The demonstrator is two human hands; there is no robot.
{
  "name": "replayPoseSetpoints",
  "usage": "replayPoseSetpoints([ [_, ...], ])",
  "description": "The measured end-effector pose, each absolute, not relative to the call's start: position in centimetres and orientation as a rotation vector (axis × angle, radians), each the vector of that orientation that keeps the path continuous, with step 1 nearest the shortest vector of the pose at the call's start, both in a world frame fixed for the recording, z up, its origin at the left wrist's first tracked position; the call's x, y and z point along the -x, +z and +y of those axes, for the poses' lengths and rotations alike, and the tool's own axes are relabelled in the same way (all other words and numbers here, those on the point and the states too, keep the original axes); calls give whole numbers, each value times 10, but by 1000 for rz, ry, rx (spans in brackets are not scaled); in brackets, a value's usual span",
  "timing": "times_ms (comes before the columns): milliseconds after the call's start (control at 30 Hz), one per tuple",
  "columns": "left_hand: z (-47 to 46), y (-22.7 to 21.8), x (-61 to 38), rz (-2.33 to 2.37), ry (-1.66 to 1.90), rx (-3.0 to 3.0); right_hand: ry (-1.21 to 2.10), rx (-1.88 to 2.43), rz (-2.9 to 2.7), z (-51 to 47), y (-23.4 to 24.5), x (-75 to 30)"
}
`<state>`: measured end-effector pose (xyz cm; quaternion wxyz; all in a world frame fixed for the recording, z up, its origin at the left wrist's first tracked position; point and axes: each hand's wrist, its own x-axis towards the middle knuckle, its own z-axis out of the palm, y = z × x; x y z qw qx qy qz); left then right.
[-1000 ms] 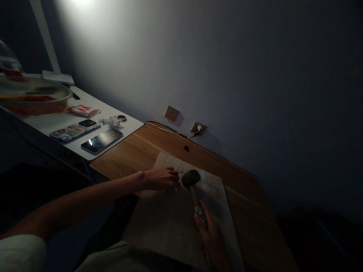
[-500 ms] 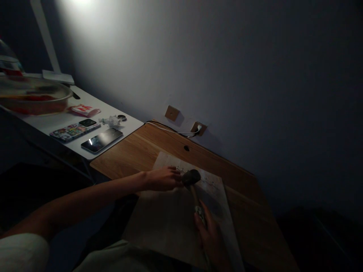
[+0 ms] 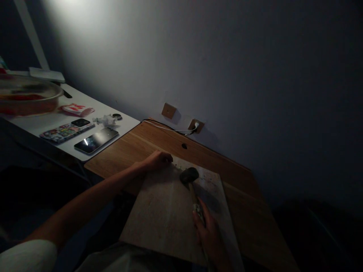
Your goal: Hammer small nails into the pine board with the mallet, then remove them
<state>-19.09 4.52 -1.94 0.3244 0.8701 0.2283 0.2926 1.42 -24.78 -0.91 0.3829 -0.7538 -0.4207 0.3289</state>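
Apparently mid-hammering, the right hand [image 3: 210, 234] had its grip clenched on the mallet [image 3: 189, 175], head resting on the board [image 3: 159, 215]; I could not tell the grip of the left hand [image 3: 158, 160] at the far edge.

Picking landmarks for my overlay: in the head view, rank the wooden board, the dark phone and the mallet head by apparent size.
Largest: wooden board.
Then: phone, though farther from the camera.
Smallest: mallet head.
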Motion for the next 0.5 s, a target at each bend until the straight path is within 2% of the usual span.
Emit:
replayPoseSetpoints([
  [500, 44, -21, 192, 538, 787, -2412, 798, 1895, -1055, -248, -10, -15],
])
